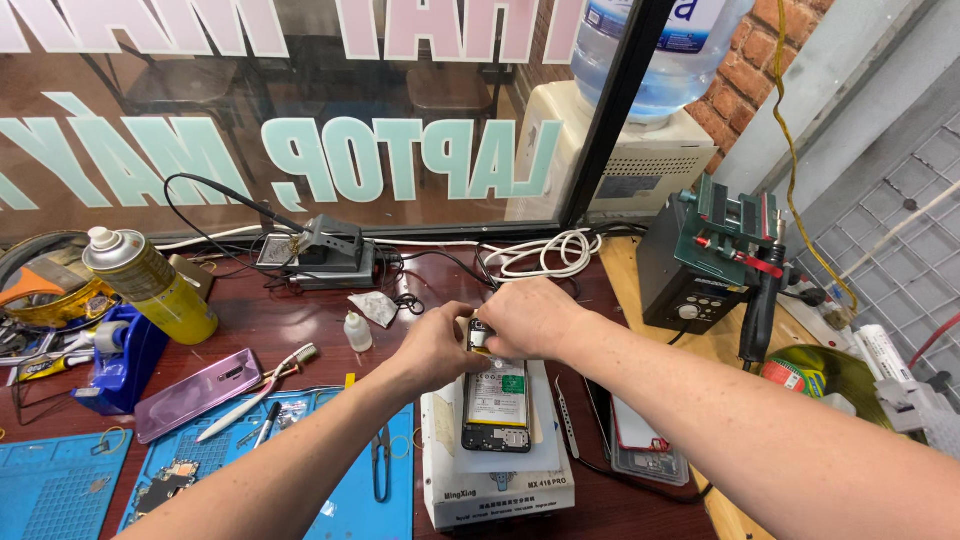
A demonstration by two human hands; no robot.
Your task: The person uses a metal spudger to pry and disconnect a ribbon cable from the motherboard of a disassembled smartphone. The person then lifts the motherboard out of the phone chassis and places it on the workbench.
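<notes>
- Your left hand [435, 345] and right hand [528, 318] meet at the far end of the opened phone [497, 405]. Fingertips of both are bunched together, pinching at something small on the top edge; it's hidden, can't tell what.
- The phone lies face down with its back off, battery and board exposed, on the white heating pad [497, 470] near the table's front edge, centre of the scene.
- Just right of the pad: metal tweezers [566, 420], then a second phone in a clear case [640, 440].
- Left of the pad: blue work mat [330, 490] with small scissors [381, 462] and loose parts; a purple phone [197, 392] and a white brush [262, 390] beyond it.
- Far left: yellow spray can [150, 285]. Small dropper bottle [357, 331] sits near your left wrist.
- Risks, my read:
  - Both hands pulling on one small spot: too much force could tear a flex cable or crack the frame.
  - Phone isn't clamped, so a slip could push it off the pad.
  - Left forearm could knock the dropper bottle or sweep loose parts off the mat.
</notes>
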